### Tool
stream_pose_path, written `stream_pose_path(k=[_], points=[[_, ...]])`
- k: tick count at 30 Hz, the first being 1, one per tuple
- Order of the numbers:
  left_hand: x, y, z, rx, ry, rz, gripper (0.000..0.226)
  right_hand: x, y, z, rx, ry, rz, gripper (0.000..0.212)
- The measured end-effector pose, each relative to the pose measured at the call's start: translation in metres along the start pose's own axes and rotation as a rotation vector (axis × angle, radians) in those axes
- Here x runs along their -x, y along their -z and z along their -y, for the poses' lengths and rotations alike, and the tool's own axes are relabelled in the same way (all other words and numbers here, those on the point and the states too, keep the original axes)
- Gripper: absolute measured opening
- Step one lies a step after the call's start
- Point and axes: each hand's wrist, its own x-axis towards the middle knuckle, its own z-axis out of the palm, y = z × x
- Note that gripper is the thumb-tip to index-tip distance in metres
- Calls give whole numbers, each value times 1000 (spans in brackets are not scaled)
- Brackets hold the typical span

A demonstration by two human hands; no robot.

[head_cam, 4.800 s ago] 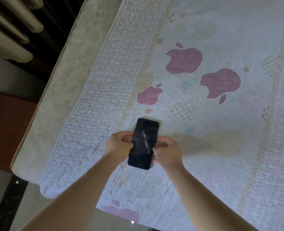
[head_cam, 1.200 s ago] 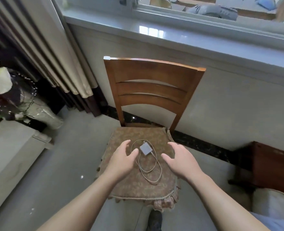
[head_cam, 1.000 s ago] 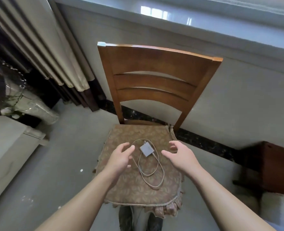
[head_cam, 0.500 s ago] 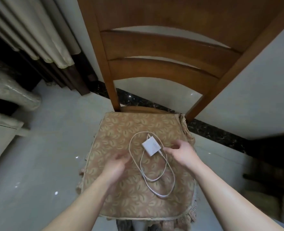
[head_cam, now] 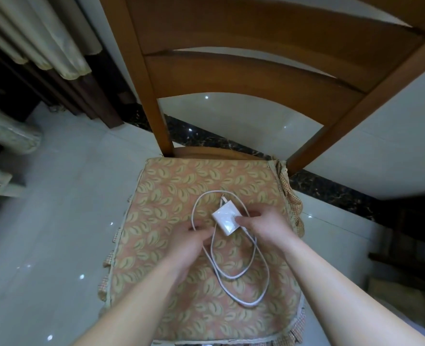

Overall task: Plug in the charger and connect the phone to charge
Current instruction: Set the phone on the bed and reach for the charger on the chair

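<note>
A white charger block (head_cam: 226, 219) lies on the leaf-patterned seat cushion (head_cam: 161, 196) of a wooden chair, its white cable (head_cam: 241, 275) looped around and below it. My right hand (head_cam: 264, 227) touches the block's right edge with thumb and fingertips. My left hand (head_cam: 190, 242) rests on the cable just left of the block, fingers curled over it. The block still lies flat on the cushion. The phone is not in view.
The wooden chair back (head_cam: 256, 58) rises right behind the cushion. Curtains (head_cam: 39, 46) hang at the upper left, above a glossy tiled floor (head_cam: 44, 233). A white wall with a dark marble skirting (head_cam: 331, 191) runs behind the chair. Dark furniture (head_cam: 411, 233) stands at the right.
The phone was left on the bed and the view turned to the chair. Both hands moved down and inward onto the charger; my right hand now touches the block, my left the cable.
</note>
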Motion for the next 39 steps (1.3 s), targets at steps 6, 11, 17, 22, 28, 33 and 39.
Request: stream_pose_path(k=[6,11,17,22,28,33,39], points=[[-9,-9,2,17,9,1,50,-6,-5,-2,-3,15,32,39],[-16,-14,5,27,-1,-16,25,-8,-6,-3,-38,-1,41,37],[-15,-16,-1,31,7,-2,16,-6,-2,-4,-70,-28,33,30],[-8,-18,-9,30,-3,27,20,6,9,0,-160,-33,44,29],[23,-18,-30,0,-56,91,16,36,28,15,-205,-14,40,25],[68,-23,-60,-6,-117,100,15,76,48,33,-220,15,-7,23],[130,-27,-97,25,-133,150,33,138,77,55,-302,41,-46,23]])
